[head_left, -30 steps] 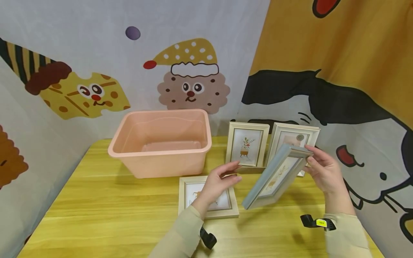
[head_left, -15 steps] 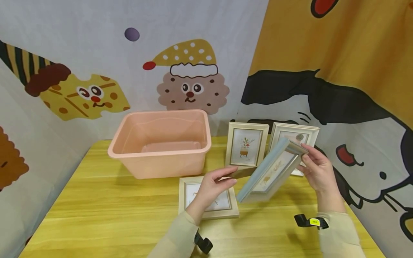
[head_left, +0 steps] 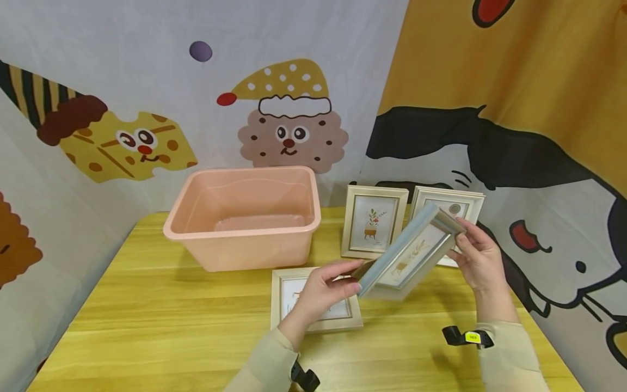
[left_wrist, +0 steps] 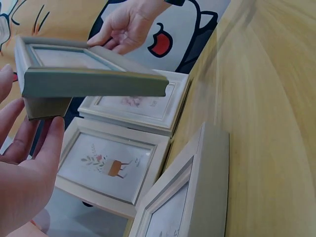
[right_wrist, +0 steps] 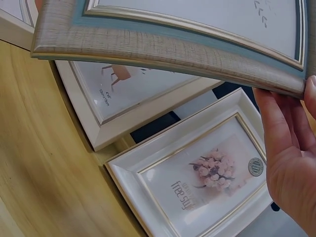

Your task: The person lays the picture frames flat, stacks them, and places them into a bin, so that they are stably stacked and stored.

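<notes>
A blue-grey picture frame (head_left: 416, 256) is held tilted above the table between both hands. My right hand (head_left: 482, 261) pinches its upper right end, thumb in front; the right wrist view shows the fingers (right_wrist: 279, 121) under its edge. My left hand (head_left: 328, 288) holds the lower left end, with the thumb by the edge and the fingers behind. In the left wrist view those fingers reach under a brown flap (left_wrist: 47, 107) on the frame's back. A cream picture frame (head_left: 318, 321) lies flat under the left hand, partly hidden by it.
Behind stand a cream frame (head_left: 374, 220) with a plant picture and several stacked white frames (right_wrist: 197, 173), partly covered by the held one. A pink plastic bin (head_left: 257, 253) stands at back left on the wooden table (head_left: 161, 326). A cartoon-printed cloth (head_left: 382, 65) hangs behind.
The blue-grey frame has moved left and slightly up with my right hand. My left hand, free at first, took hold of the back flap, then came to the frame's lower left end.
</notes>
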A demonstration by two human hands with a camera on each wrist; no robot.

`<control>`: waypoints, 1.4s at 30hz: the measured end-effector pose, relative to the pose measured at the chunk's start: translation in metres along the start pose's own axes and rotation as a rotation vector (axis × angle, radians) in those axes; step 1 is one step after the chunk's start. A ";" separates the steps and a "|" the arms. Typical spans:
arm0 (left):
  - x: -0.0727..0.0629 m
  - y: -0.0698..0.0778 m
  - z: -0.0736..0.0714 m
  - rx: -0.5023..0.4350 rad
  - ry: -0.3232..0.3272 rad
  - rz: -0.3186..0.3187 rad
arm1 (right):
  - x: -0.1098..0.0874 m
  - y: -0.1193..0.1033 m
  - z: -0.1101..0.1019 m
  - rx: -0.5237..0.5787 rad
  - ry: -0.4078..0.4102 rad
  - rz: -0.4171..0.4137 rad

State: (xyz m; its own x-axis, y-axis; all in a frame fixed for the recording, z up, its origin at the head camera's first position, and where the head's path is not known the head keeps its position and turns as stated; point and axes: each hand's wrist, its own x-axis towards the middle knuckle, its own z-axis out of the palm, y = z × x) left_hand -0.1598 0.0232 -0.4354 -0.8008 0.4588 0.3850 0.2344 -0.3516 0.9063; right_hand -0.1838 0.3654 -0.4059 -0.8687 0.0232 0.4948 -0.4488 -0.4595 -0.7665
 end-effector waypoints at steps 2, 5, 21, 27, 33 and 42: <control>-0.001 0.001 0.001 0.002 0.000 -0.003 | 0.000 0.002 0.000 0.003 0.004 -0.004; -0.001 0.003 0.003 0.027 0.005 0.000 | 0.000 0.004 0.000 0.011 0.005 -0.008; -0.007 0.007 -0.004 0.125 0.081 0.066 | 0.000 0.017 0.004 0.107 -0.069 0.019; -0.010 0.009 -0.020 0.147 0.131 0.084 | -0.001 0.019 0.004 0.011 -0.144 0.077; -0.014 0.015 -0.036 0.197 0.171 0.068 | -0.002 0.020 0.009 -0.108 -0.162 0.120; -0.017 0.023 -0.059 0.240 0.227 0.031 | -0.003 0.024 0.024 -0.284 -0.178 0.223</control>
State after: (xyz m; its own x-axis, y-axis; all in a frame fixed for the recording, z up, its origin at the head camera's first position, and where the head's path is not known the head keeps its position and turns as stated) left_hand -0.1733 -0.0413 -0.4321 -0.8873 0.2479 0.3889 0.3622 -0.1475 0.9204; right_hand -0.1867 0.3336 -0.4160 -0.9127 -0.2146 0.3477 -0.3154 -0.1712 -0.9334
